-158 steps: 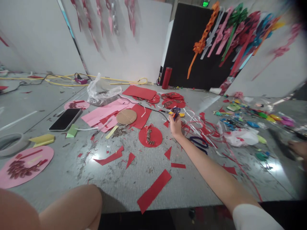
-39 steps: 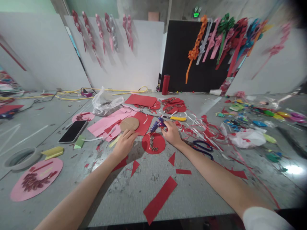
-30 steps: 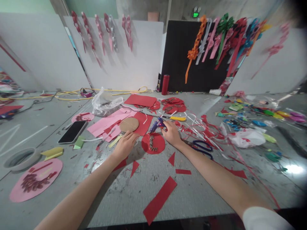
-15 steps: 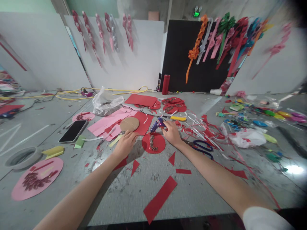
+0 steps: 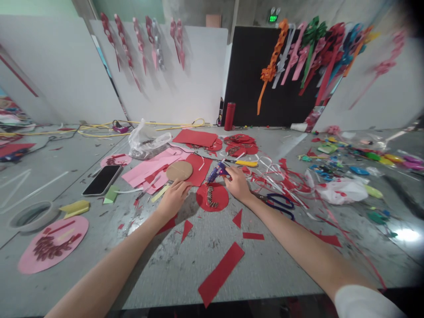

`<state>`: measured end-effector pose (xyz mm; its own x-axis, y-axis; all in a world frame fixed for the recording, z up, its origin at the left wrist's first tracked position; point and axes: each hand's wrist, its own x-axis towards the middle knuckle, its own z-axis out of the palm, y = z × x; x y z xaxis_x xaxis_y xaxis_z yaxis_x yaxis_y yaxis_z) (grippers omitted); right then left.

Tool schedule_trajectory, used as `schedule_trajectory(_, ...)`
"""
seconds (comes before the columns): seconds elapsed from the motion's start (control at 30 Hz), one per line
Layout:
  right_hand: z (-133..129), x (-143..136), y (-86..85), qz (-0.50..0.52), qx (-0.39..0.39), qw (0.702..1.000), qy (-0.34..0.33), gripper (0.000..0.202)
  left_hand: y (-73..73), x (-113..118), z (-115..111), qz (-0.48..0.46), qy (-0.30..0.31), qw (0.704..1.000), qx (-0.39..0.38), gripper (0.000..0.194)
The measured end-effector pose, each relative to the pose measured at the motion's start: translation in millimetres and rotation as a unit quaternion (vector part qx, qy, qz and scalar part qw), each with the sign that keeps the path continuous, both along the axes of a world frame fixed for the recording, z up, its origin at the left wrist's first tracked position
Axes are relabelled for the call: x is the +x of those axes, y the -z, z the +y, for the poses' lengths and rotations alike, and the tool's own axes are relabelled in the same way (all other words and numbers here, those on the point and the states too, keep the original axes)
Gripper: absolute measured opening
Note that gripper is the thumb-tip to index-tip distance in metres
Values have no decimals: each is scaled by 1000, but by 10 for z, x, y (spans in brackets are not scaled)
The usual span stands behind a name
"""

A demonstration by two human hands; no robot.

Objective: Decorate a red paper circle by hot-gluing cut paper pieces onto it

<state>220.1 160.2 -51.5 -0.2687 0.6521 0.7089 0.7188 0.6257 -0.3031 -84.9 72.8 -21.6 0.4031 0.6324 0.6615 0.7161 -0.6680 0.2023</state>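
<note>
My right hand (image 5: 237, 183) is closed around a blue-purple hot glue gun (image 5: 217, 171), whose nozzle points down at the top edge of a red paper disc (image 5: 221, 198). On the disc a curved row of small brown, seed-like pieces (image 5: 210, 196) is stuck. My left hand (image 5: 174, 196) lies on the table left of the disc, fingers stretched loosely toward it; nothing shows in them. Just beyond those fingers lies a round cardboard piece (image 5: 179, 171) on red and pink paper sheets (image 5: 200, 170).
Dark-blue-handled scissors (image 5: 280, 201) and a yellow-handled cutter (image 5: 247, 163) lie right. Left are a phone (image 5: 102, 180), a tape roll (image 5: 33, 216) and a decorated pink disc (image 5: 54, 245). A plastic bag (image 5: 145, 141), a red bottle (image 5: 229, 116) and stacked red discs (image 5: 240, 145) stand behind.
Both hands and the glue gun stay almost in place over the red disc. The whole view has shifted very slightly.
</note>
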Motion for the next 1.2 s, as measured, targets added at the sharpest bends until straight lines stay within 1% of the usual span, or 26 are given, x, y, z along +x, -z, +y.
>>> schedule_trajectory(0.2,-16,-10,-20,5,-4,1000,-15,33,11,-8,8,2,-9,1000,-4,17)
schedule_trajectory(0.7,-5,-5,0,4,-3,1000,-31,35,-1,-4,0,-9,1,1000,-10,18)
schedule_trajectory(0.87,-5,-6,-4,15,0,1000,-28,28,5,-2,7,-7,2,1000,-11,18)
schedule_trajectory(0.97,-15,-9,-11,32,-1,999,-21,24,27,-11,10,-8,-2,1000,-14,19)
schedule_trajectory(1.07,-35,-13,-23,70,-13,997,-14,26,30,-21,5,-14,-5,999,-31,20)
schedule_trajectory(1.2,-55,-22,-42,101,-40,994,-13,27,-47,33,39,-39,-18,998,-54,21)
